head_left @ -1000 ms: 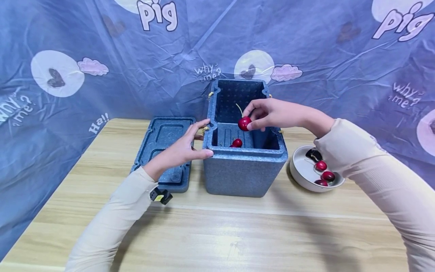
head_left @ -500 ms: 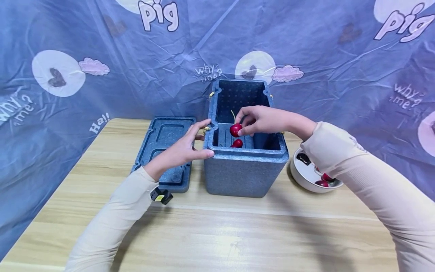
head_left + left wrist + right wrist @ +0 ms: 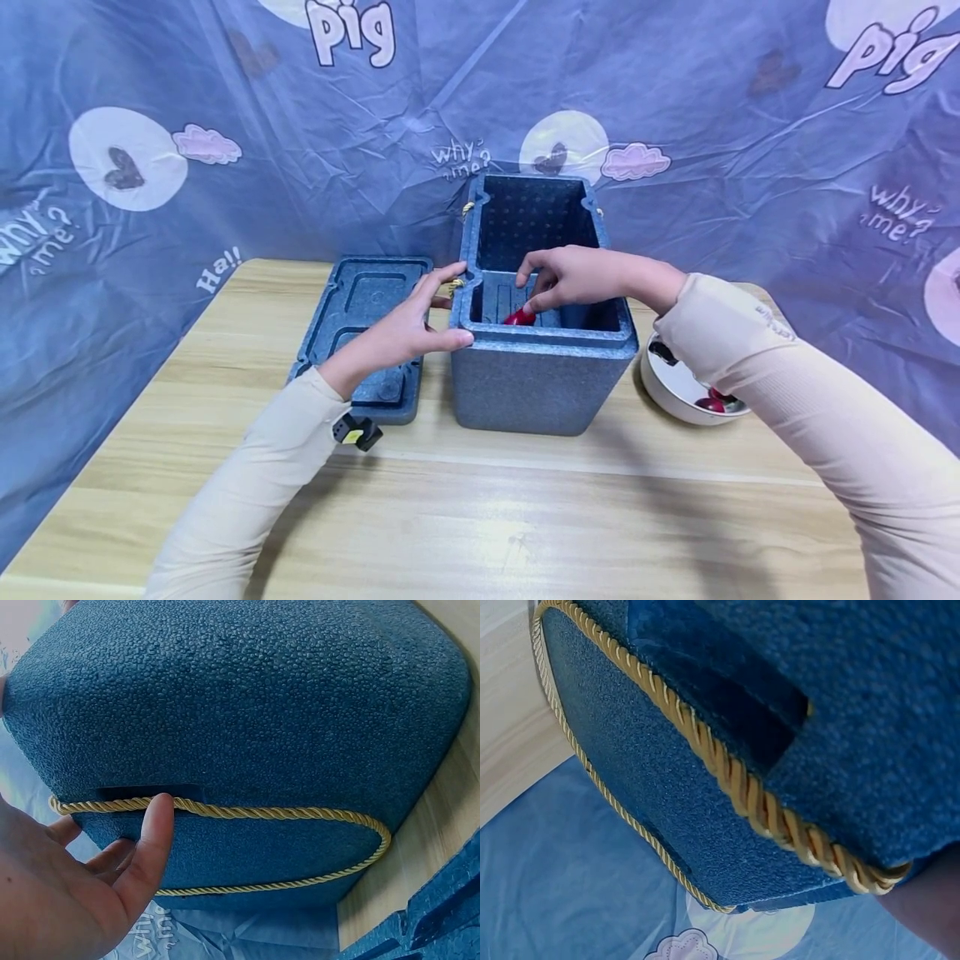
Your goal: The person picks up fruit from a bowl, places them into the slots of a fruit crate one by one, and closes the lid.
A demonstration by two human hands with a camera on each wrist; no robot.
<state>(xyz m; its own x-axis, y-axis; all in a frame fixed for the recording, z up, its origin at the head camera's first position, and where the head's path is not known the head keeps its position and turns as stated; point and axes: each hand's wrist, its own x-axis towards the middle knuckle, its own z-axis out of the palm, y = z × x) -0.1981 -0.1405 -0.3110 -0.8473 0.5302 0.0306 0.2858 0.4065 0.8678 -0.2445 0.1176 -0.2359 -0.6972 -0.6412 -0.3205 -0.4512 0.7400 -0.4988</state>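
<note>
A blue-grey foam box [image 3: 536, 387] stands uncovered on the table. My left hand [image 3: 408, 325] rests on its left rim, thumb at the front corner, fingers spread along the side. In the left wrist view, a gold rope handle [image 3: 277, 813] runs beside the thumb. Over the box's front half, my right hand [image 3: 573, 275] reaches down inside, with thumb and index finger apart and nothing visible between them. Just below the thumb shows the red of cherries [image 3: 519, 317] in the box; the front rim partly hides them. The right wrist view shows mostly the box's side and rope [image 3: 735, 780].
A matching box lid [image 3: 378, 292] lies flat left of the box. To the right, a white bowl [image 3: 667, 392] with cherries [image 3: 710, 405] and a small black object [image 3: 663, 352] is partly covered by the right sleeve. A printed blue cloth [image 3: 337, 150] hangs behind.
My right hand has moved left and down into the box and let go of the cherry it pinched by the stem side. My left hand stays on the rim.
</note>
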